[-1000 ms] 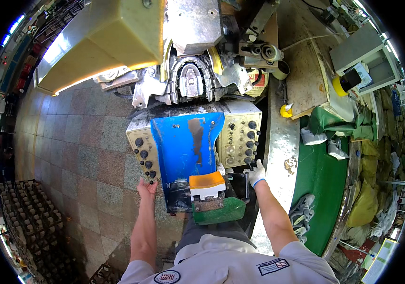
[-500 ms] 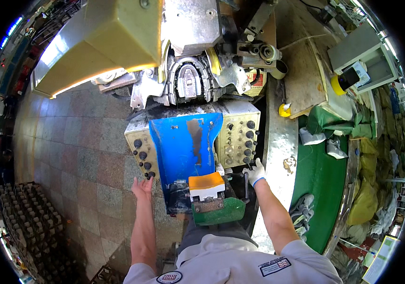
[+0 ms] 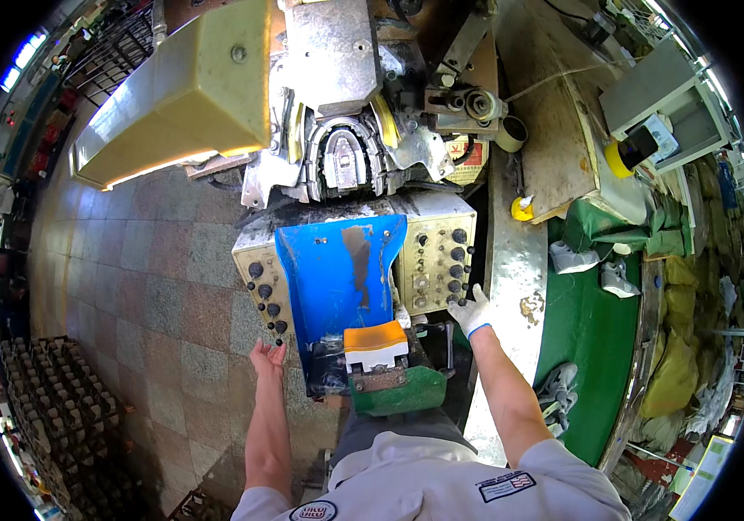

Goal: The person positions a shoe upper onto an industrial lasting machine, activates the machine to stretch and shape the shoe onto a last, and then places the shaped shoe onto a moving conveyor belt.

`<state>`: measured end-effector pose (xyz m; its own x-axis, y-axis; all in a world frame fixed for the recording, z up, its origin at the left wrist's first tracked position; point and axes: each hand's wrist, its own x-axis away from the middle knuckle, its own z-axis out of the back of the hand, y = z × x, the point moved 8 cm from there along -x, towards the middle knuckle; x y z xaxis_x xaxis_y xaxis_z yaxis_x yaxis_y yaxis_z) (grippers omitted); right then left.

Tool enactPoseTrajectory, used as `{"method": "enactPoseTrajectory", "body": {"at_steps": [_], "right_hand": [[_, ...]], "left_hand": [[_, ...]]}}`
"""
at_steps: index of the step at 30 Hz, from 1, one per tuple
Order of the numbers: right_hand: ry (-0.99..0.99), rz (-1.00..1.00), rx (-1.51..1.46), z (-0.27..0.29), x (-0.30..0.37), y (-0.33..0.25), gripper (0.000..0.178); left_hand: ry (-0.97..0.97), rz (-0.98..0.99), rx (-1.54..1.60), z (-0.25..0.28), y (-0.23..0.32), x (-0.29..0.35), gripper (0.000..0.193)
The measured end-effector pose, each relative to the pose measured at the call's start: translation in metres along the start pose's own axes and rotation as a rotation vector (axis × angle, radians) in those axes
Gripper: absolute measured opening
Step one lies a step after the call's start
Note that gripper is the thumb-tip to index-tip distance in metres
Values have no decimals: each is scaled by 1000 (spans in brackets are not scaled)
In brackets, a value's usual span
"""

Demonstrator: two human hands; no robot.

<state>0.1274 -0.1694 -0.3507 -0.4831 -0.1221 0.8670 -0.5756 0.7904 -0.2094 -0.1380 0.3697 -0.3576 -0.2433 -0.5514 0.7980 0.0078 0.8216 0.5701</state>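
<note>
My bare left hand (image 3: 268,354) is at the lower end of the left control panel (image 3: 254,253), its fingers apart. Its fingertips are right by the lowest black knob (image 3: 280,341); whether they touch it I cannot tell. My right hand (image 3: 473,313), in a white glove with a blue cuff, reaches the bottom corner of the right control panel (image 3: 433,260), fingers spread beside the lower black knobs (image 3: 454,286). Between the panels slopes a blue metal chute (image 3: 324,278). Below it, an orange-topped pad (image 3: 375,336) sits on a green bracket (image 3: 398,392).
Beyond the panels stands the machine's U-shaped metal clamp (image 3: 345,161), with a large yellowish cover (image 3: 189,95) at upper left. Grey shoes (image 3: 557,391) lie on a green surface (image 3: 593,339) to the right. A dark rack (image 3: 55,382) stands on the tiled floor at left.
My left hand has dropped slightly and its fingers have shifted. My right hand has turned a little, with one finger now pointing up beside the panel. The view has moved slightly.
</note>
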Motion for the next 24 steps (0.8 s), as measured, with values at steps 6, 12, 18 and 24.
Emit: {"method": "enactPoseTrajectory", "body": {"at_steps": [6, 12, 18, 24], "right_hand": [[35, 113, 196, 55, 2, -40, 81], [137, 33, 226, 80, 22, -11, 104], [41, 133, 124, 126, 13, -86, 85], [60, 310, 261, 170, 38, -195, 42]], "left_hand": [[-18, 32, -5, -39, -34, -2, 78], [14, -10, -18, -53, -5, 3, 61], [258, -28, -416, -37, -19, 26, 31], [-119, -557, -690, -127, 60, 143, 29]]}}
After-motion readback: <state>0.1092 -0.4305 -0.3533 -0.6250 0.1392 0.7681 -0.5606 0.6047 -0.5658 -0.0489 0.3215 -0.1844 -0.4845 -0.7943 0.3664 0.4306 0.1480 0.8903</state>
